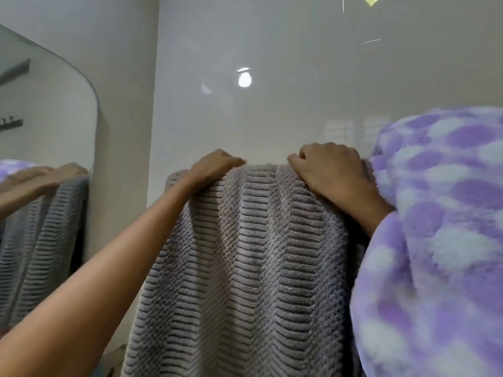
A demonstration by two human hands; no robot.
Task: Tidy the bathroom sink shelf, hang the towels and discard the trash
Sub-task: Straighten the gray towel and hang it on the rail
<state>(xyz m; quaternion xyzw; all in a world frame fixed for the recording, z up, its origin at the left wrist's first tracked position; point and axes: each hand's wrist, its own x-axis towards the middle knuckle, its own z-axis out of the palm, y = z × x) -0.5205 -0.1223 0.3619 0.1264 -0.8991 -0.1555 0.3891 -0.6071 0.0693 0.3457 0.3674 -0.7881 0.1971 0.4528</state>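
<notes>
Grey ribbed terry towel [245,268] hangs in folds against a glossy pale tiled wall [272,77]. Left hand [215,167] and right hand [332,170] grip its top edge, fingers curled over. Purple-and-white spotted fleece sleeve [441,227] at right. Curved frameless mirror [46,126] at left reflects towel and hand.

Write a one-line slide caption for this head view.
Both hands, left and right, grip the top edge of a grey ribbed towel hanging against the wall.

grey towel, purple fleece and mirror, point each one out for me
grey towel [245,268], head view, on the ribbed front below the hands
purple fleece [441,240], head view, on its spotted middle at right
mirror [46,104], head view, on the glass at left
</notes>
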